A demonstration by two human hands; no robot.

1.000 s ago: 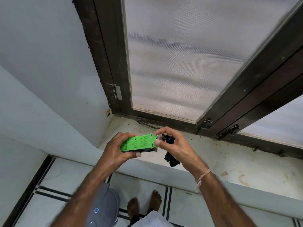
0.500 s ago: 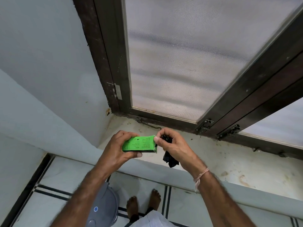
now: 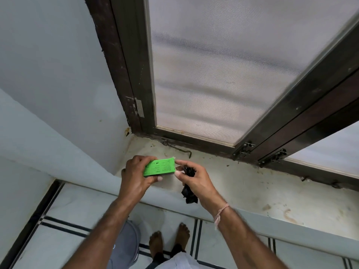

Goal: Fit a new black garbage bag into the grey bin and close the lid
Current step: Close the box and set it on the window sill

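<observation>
A: While the person stands by the window sill [image 3: 242, 183], what does the left hand [image 3: 136, 175] do?

B: Its fingers wrap tight around a green box [image 3: 160, 167], holding it up over the sill.

A: And the right hand [image 3: 194, 179]?

B: It pinches the end of the box with thumb and finger. The other fingers squeeze a crumpled black garbage bag [image 3: 189, 193], which hangs under the palm.

A: Where is the grey bin [image 3: 124, 245]?

B: Down on the floor, beside the bare feet [image 3: 169, 241], partly hidden by the left arm.

Black print is showing on the green box [image 3: 159, 167] between the fingers [image 3: 159, 178], too small for reading.
</observation>
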